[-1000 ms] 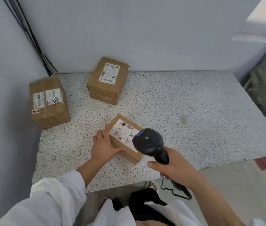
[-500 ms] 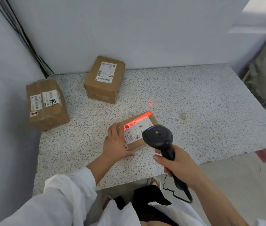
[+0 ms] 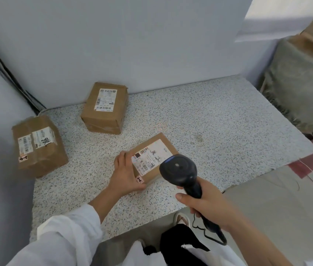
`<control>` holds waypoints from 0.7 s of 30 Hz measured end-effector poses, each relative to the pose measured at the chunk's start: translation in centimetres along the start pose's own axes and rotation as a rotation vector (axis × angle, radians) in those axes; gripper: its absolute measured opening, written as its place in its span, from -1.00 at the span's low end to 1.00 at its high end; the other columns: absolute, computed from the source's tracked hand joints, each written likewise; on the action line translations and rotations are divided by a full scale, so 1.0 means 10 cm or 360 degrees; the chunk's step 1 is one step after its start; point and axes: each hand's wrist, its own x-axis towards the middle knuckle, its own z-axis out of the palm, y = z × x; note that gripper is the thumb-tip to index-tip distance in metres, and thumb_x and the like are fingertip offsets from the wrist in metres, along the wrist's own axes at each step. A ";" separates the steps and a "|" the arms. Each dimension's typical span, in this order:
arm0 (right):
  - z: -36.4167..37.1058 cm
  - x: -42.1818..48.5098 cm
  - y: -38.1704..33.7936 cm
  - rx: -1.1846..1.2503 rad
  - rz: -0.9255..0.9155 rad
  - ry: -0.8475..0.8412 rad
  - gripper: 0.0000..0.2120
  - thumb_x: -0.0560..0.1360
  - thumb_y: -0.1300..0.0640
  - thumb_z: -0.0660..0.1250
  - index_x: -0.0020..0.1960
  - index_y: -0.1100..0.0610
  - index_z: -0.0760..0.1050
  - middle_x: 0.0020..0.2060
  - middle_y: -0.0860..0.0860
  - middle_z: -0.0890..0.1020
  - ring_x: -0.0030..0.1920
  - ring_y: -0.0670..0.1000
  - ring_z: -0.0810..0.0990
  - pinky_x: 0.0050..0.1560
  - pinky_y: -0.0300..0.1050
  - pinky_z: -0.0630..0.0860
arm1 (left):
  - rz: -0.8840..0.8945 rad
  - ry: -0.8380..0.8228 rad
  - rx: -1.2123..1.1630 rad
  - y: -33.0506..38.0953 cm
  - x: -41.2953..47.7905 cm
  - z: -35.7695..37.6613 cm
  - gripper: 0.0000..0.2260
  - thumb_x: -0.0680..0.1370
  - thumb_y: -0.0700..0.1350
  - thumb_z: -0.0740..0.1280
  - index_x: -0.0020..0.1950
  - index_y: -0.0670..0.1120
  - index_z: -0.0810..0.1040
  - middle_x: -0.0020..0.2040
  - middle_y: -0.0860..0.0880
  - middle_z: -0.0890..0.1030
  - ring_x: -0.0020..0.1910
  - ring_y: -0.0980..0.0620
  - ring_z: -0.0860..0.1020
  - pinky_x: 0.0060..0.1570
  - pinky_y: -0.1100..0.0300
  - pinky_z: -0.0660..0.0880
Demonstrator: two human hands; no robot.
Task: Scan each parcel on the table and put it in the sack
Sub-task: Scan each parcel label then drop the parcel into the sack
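The left hand [image 3: 126,173] lies with straight fingers on the near left corner of a flat parcel [image 3: 158,144] on the bench [image 3: 218,120], thumb against its near edge. The right hand [image 3: 207,205] grips the handle of a black scanner [image 3: 178,168], its head just over the parcel's right end. A taped box [image 3: 104,108] sits beyond the left hand, a crumpled box [image 3: 38,144] is off to its left, and a sack [image 3: 295,89] stands beyond the right hand.
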 end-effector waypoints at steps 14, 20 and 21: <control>-1.10 -0.86 0.56 0.0320 -0.0031 0.0729 -0.81 0.43 0.10 0.43 -0.15 -0.02 0.40 -0.52 -0.15 0.50 -0.49 -0.19 0.50 -0.38 -0.23 0.46 | 0.0454 0.0076 -0.0245 1.62 -0.08 0.09 0.03 0.04 0.28 0.48 0.39 -0.04 0.17 0.27 0.00 0.26 0.32 -0.05 0.22 0.24 -0.04 0.36; -1.97 -1.30 1.06 0.0378 0.0016 0.0887 -0.84 0.44 0.12 0.42 -0.10 0.09 0.44 -0.58 -0.16 0.54 -0.54 -0.21 0.47 -0.41 -0.27 0.45 | 0.0581 0.0131 -0.0333 2.74 -0.05 0.54 0.00 0.11 0.16 0.57 0.41 -0.01 0.14 0.33 0.01 0.24 0.38 -0.06 0.19 0.30 -0.03 0.31; -2.15 -1.39 1.16 0.0378 0.0011 0.0902 -0.85 0.44 0.13 0.42 -0.09 0.07 0.44 -0.58 -0.16 0.54 -0.55 -0.21 0.47 -0.43 -0.29 0.45 | 0.0592 0.0138 -0.0348 2.97 -0.04 0.65 0.00 0.12 0.16 0.57 0.42 -0.01 0.13 0.35 0.00 0.23 0.40 -0.06 0.18 0.31 -0.03 0.30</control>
